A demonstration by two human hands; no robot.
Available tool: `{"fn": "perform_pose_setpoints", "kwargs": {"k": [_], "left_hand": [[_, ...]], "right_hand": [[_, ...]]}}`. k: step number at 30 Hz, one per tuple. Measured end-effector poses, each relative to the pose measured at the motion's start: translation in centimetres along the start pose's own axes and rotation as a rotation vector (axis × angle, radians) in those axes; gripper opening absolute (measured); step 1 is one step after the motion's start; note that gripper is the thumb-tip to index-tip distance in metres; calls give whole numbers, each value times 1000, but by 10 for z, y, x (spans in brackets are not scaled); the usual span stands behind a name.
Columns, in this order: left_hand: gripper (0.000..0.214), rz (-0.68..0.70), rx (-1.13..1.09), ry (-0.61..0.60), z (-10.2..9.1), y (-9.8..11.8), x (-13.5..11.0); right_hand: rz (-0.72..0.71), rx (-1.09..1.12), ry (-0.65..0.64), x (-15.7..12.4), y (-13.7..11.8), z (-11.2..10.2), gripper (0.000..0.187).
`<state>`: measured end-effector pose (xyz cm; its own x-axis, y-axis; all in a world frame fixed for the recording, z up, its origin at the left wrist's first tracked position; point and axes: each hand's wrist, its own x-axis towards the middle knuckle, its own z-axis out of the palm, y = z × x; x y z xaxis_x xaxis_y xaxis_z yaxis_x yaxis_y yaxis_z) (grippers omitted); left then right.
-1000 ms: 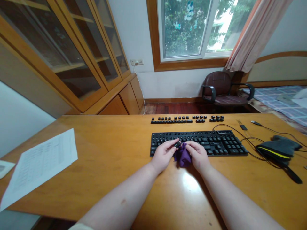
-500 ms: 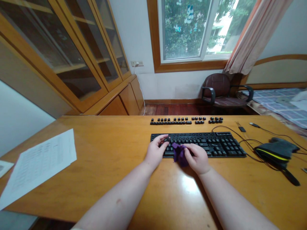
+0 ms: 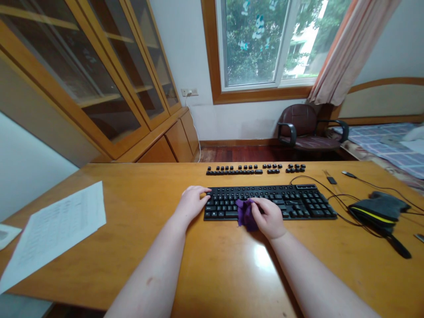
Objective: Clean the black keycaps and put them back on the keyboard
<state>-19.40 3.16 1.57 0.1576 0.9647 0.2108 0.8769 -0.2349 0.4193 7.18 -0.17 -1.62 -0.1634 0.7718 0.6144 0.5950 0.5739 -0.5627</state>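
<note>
A black keyboard lies on the wooden desk, its upper rows partly stripped of keycaps. My left hand is at its left end, thumb and fingertips closed on the upper left edge; any small piece between them is hidden. In my right hand, thumb and fingers pinch a crumpled purple cloth, which hangs over the keyboard's front edge near the space bar. Behind the keyboard, loose black keycaps stand in two rows, with smaller groups farther right.
Printed paper sheets lie at the left. To the right are a grey-black pouch with a yellow stripe, a cable with a USB plug and a small black tool with wire prongs. An armchair stands beyond the desk.
My left hand has moved left from above the keyboard to its left edge; the dark keycap it held is no longer visible. My right hand still holds the cloth in nearly the same place.
</note>
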Motion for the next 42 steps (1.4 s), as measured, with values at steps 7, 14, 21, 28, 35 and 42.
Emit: {"fn": "perform_pose_setpoints", "kwargs": {"k": [7, 14, 21, 28, 35, 42], "left_hand": [[29, -49, 55, -104, 1, -1, 1], [29, -113, 27, -181, 4, -4, 2], [26, -144, 22, -179, 1, 2, 2], [24, -118, 44, -174, 0, 4, 2], [24, -127, 31, -194, 0, 4, 2], [24, -115, 17, -180, 1, 4, 3]], "right_hand": [[-35, 5, 56, 0, 2, 4, 18], [-23, 2, 82, 2, 0, 3, 18], [10, 6, 85, 1, 2, 4, 18], [14, 5, 88, 1, 2, 5, 17], [20, -17, 82, 2, 2, 4, 19], [37, -4, 78, 2, 2, 4, 19]]}}
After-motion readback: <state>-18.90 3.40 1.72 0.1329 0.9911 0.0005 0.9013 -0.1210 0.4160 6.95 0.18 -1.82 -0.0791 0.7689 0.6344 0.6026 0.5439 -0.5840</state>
